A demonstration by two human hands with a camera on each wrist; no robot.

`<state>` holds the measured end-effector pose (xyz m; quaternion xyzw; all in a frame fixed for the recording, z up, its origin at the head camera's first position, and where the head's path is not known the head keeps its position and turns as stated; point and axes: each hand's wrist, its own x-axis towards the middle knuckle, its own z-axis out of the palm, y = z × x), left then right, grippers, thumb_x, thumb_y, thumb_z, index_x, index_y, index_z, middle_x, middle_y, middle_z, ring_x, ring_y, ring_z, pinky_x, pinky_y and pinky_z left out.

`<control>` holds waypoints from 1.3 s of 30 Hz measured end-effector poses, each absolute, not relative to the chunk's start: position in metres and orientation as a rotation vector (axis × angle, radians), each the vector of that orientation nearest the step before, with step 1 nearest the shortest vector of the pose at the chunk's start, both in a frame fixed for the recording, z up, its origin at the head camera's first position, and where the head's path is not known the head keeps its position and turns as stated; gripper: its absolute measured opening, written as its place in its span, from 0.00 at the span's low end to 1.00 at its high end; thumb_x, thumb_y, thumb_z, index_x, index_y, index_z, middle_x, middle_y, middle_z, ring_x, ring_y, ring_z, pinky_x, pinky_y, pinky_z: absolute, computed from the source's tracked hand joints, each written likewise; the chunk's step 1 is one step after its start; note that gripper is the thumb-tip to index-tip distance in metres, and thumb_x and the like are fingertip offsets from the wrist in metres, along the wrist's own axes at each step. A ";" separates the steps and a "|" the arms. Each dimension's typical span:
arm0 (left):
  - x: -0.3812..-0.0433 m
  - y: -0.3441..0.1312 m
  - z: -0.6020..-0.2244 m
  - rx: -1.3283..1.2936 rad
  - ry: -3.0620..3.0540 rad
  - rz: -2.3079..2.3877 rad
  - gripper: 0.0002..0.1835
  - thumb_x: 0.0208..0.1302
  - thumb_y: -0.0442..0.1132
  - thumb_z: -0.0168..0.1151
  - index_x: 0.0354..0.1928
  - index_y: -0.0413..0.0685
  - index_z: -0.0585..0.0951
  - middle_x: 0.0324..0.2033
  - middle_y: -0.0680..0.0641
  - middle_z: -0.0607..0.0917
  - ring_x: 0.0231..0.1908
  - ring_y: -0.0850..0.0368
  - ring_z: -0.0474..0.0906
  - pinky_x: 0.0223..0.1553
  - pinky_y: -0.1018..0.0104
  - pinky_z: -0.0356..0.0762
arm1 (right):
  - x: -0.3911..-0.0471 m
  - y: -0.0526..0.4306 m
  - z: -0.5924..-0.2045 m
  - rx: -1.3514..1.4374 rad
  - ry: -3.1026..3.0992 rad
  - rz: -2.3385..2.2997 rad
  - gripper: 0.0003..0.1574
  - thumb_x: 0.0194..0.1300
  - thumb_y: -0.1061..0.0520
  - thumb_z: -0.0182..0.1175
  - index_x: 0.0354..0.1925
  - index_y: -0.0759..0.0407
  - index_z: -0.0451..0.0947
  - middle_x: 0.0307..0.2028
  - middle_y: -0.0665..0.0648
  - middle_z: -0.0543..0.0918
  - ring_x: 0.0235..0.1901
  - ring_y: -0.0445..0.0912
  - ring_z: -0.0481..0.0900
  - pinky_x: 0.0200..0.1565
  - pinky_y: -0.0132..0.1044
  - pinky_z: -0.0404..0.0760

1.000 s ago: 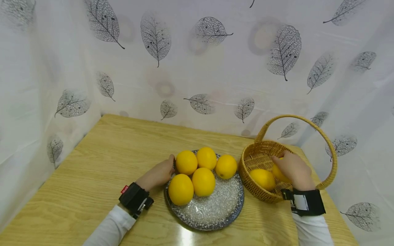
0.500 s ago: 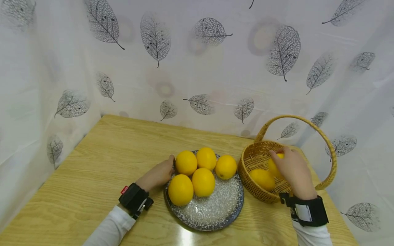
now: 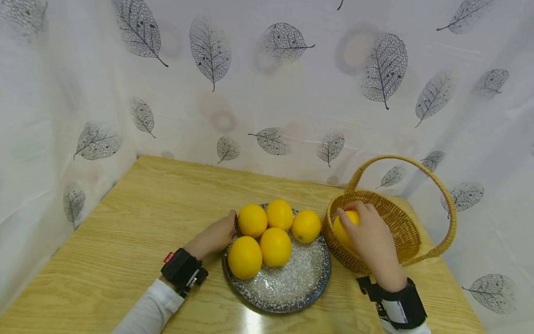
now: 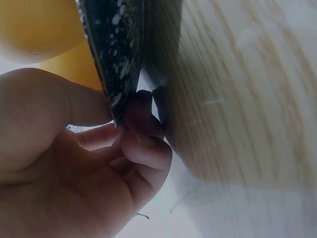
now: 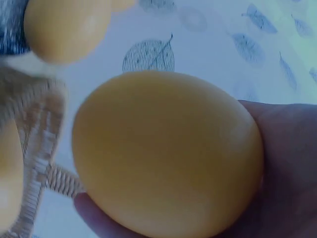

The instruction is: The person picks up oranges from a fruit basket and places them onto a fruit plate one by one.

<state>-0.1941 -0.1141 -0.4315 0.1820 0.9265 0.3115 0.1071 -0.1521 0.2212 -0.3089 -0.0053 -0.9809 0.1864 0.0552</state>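
My right hand [image 3: 373, 239] holds an orange [image 3: 345, 228] over the left side of the wicker basket [image 3: 400, 222]. In the right wrist view that orange [image 5: 168, 153] fills the middle, fingers and palm around it. Another orange [image 5: 7, 178] shows low in the basket at the left edge there; in the head view the hand and held fruit hide it. My left hand [image 3: 214, 236] grips the left rim of a speckled plate [image 3: 292, 290]. The left wrist view shows the thumb above the plate rim [image 4: 116, 54] and curled fingers under it. Several oranges [image 3: 276, 247] sit on the plate's back and left.
The basket's tall handle [image 3: 448, 199] arches up over its right side. Plate and basket stand side by side on a wooden table [image 3: 167, 195]. A leaf-printed curtain [image 3: 267, 93] hangs behind the table and along both sides.
My right hand has lifted the orange and carried it left across the basket, from its right side to above its left rim. The left hand and the plate have stayed in place.
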 end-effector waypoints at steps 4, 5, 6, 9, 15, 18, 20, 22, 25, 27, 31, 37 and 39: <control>-0.195 -0.114 -0.432 0.523 2.720 0.919 0.23 0.75 0.29 0.51 0.67 0.25 0.62 0.50 0.31 0.83 0.48 0.47 0.81 0.50 0.52 0.81 | -0.149 0.204 -0.317 0.033 -2.948 0.579 0.30 0.77 0.37 0.51 0.59 0.58 0.77 0.57 0.65 0.78 0.46 0.59 0.82 0.44 0.54 0.79; -0.195 -0.114 -0.432 0.518 2.718 0.922 0.24 0.75 0.29 0.51 0.67 0.25 0.61 0.50 0.31 0.83 0.48 0.47 0.81 0.51 0.51 0.81 | -0.149 0.200 -0.320 0.052 -2.939 0.581 0.29 0.77 0.38 0.52 0.59 0.58 0.78 0.56 0.65 0.78 0.46 0.58 0.82 0.44 0.53 0.79; -0.195 -0.113 -0.432 0.516 2.714 0.928 0.23 0.75 0.29 0.51 0.66 0.26 0.62 0.49 0.32 0.83 0.47 0.47 0.81 0.50 0.52 0.81 | -0.149 0.196 -0.323 0.076 -2.932 0.577 0.28 0.76 0.39 0.53 0.58 0.59 0.78 0.55 0.64 0.78 0.46 0.58 0.82 0.44 0.53 0.80; -0.196 -0.114 -0.432 0.522 2.719 0.919 0.22 0.74 0.29 0.51 0.66 0.26 0.62 0.48 0.32 0.83 0.46 0.48 0.81 0.49 0.52 0.81 | -0.147 0.186 -0.333 0.127 -2.932 0.593 0.26 0.76 0.42 0.55 0.58 0.60 0.77 0.54 0.64 0.78 0.46 0.57 0.80 0.46 0.52 0.80; -0.196 -0.114 -0.431 0.510 2.716 0.922 0.21 0.74 0.29 0.52 0.64 0.27 0.63 0.46 0.33 0.84 0.44 0.49 0.80 0.46 0.54 0.81 | -0.145 0.168 -0.353 0.213 -2.960 0.665 0.27 0.76 0.46 0.57 0.62 0.63 0.73 0.58 0.67 0.74 0.56 0.62 0.74 0.53 0.55 0.77; -0.196 -0.114 -0.431 0.522 2.716 0.918 0.20 0.74 0.29 0.52 0.63 0.27 0.64 0.44 0.34 0.84 0.41 0.50 0.80 0.44 0.55 0.81 | -0.144 0.162 -0.362 0.231 -2.945 0.655 0.26 0.76 0.47 0.58 0.61 0.64 0.74 0.57 0.68 0.74 0.56 0.64 0.72 0.53 0.56 0.76; -0.196 -0.114 -0.431 0.534 2.720 0.913 0.20 0.74 0.29 0.51 0.63 0.27 0.64 0.42 0.35 0.84 0.40 0.50 0.80 0.42 0.57 0.80 | -0.143 0.160 -0.366 0.236 -2.929 0.638 0.25 0.75 0.48 0.58 0.60 0.64 0.75 0.57 0.68 0.74 0.55 0.63 0.72 0.52 0.55 0.76; -0.196 -0.114 -0.432 0.547 2.724 0.911 0.19 0.74 0.28 0.51 0.62 0.27 0.64 0.40 0.35 0.84 0.38 0.51 0.79 0.40 0.58 0.79 | -0.142 0.158 -0.369 0.235 -2.918 0.624 0.25 0.75 0.47 0.58 0.60 0.63 0.75 0.57 0.67 0.73 0.54 0.63 0.72 0.52 0.54 0.76; -0.196 -0.115 -0.433 0.553 2.726 0.920 0.19 0.73 0.28 0.52 0.62 0.27 0.64 0.39 0.35 0.84 0.38 0.51 0.79 0.39 0.58 0.78 | -0.142 0.156 -0.372 0.246 -2.894 0.609 0.24 0.75 0.47 0.59 0.58 0.63 0.76 0.57 0.68 0.74 0.54 0.63 0.72 0.52 0.55 0.76; -0.195 -0.115 -0.433 0.554 2.724 0.925 0.19 0.73 0.28 0.52 0.61 0.27 0.64 0.38 0.36 0.83 0.37 0.51 0.79 0.39 0.58 0.78 | -0.140 0.156 -0.373 0.250 -2.888 0.608 0.24 0.75 0.47 0.60 0.57 0.63 0.77 0.57 0.68 0.73 0.54 0.63 0.72 0.53 0.55 0.76; -0.195 -0.115 -0.432 0.537 2.719 0.921 0.21 0.74 0.28 0.52 0.63 0.26 0.63 0.42 0.34 0.84 0.40 0.50 0.80 0.42 0.56 0.80 | -0.138 0.155 -0.376 0.246 -2.884 0.603 0.24 0.75 0.46 0.59 0.58 0.62 0.77 0.58 0.68 0.72 0.56 0.64 0.72 0.54 0.55 0.76; -0.193 -0.114 -0.430 0.511 2.708 0.932 0.22 0.74 0.28 0.52 0.65 0.26 0.63 0.47 0.32 0.83 0.44 0.49 0.80 0.48 0.54 0.81 | -0.135 0.153 -0.380 0.258 -2.861 0.582 0.25 0.74 0.45 0.61 0.57 0.61 0.77 0.57 0.67 0.72 0.56 0.63 0.71 0.53 0.55 0.76; -0.193 -0.114 -0.429 0.515 2.708 0.937 0.21 0.74 0.28 0.51 0.64 0.26 0.63 0.46 0.32 0.83 0.43 0.50 0.80 0.47 0.54 0.81 | -0.135 0.152 -0.382 0.265 -2.852 0.569 0.24 0.73 0.45 0.62 0.56 0.60 0.77 0.56 0.66 0.73 0.55 0.63 0.71 0.53 0.56 0.76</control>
